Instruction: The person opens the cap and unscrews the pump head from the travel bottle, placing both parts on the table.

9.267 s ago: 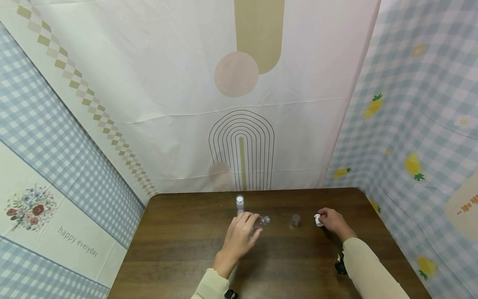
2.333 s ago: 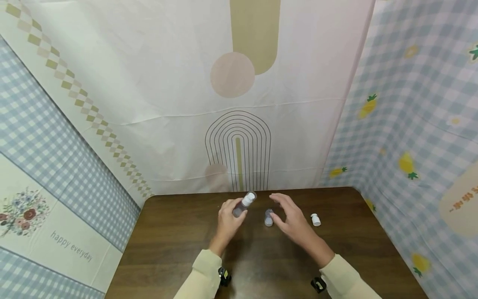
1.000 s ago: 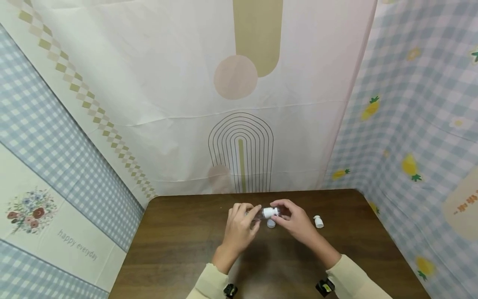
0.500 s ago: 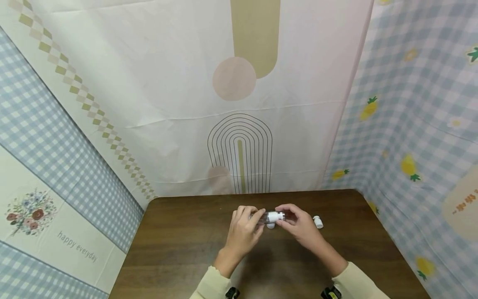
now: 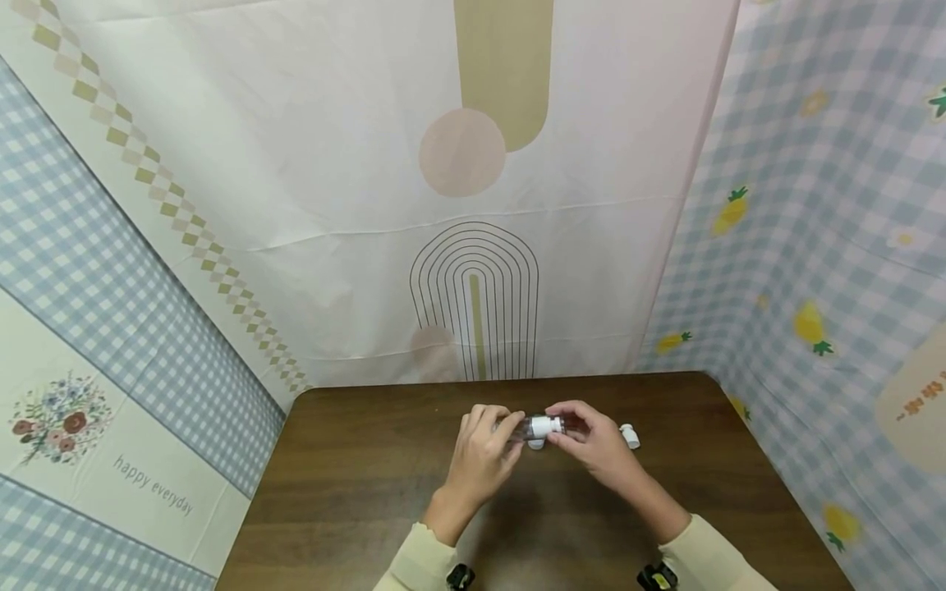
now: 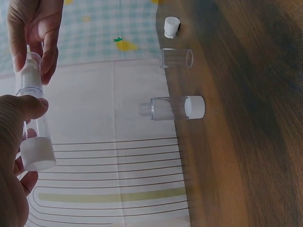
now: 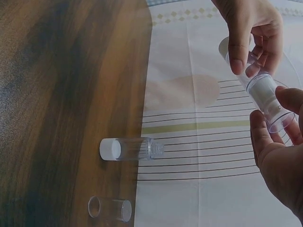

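Note:
A clear pump bottle (image 5: pixel 543 427) with a white pump top under a clear overcap (image 7: pixel 272 106) and a white base (image 6: pixel 38 153) is held tilted above the table. My left hand (image 5: pixel 482 455) grips its body, thumb and fingers round it. At the pump end, my right hand (image 5: pixel 594 447) pinches the overcap between thumb and fingers. A second clear bottle (image 6: pixel 170 108), its neck bare, stands upright on the table behind the held one. Beside it is a loose clear overcap (image 7: pixel 111 209), hidden in the head view. Farther right stands a white pump head (image 5: pixel 629 437).
The brown wooden table (image 5: pixel 355 476) ends at a white printed cloth (image 5: pixel 355 304) hung behind it. Checked cloth (image 5: pixel 776 271) with pineapples hangs along the right side.
The neck-bare bottle earlier in my left hand now stands on the table, and the capped pump bottle is in that hand. My right hand has come from the pump head onto its overcap.

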`<move>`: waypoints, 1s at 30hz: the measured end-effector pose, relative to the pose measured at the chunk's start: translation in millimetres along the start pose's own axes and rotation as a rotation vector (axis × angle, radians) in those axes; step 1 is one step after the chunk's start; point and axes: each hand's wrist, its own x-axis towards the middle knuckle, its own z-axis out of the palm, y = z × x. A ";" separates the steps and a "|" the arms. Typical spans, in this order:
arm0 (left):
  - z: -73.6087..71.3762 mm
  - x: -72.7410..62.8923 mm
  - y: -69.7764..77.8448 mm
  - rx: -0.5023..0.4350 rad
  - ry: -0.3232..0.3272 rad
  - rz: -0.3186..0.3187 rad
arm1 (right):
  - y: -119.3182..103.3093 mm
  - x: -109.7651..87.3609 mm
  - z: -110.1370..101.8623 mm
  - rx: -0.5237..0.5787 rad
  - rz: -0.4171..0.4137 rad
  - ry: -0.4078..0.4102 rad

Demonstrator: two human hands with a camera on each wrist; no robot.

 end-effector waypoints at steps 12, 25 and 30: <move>-0.9 -1.3 -1.7 -0.001 -0.003 -0.014 | -4.8 -1.1 -3.8 -0.006 -0.027 0.009; -2.7 -2.4 -7.9 0.016 0.018 -0.031 | -9.0 -1.8 -16.8 -0.040 -0.019 0.033; -0.7 -3.1 -10.0 0.014 0.046 -0.022 | -12.1 -1.6 -22.6 -0.042 -0.040 0.053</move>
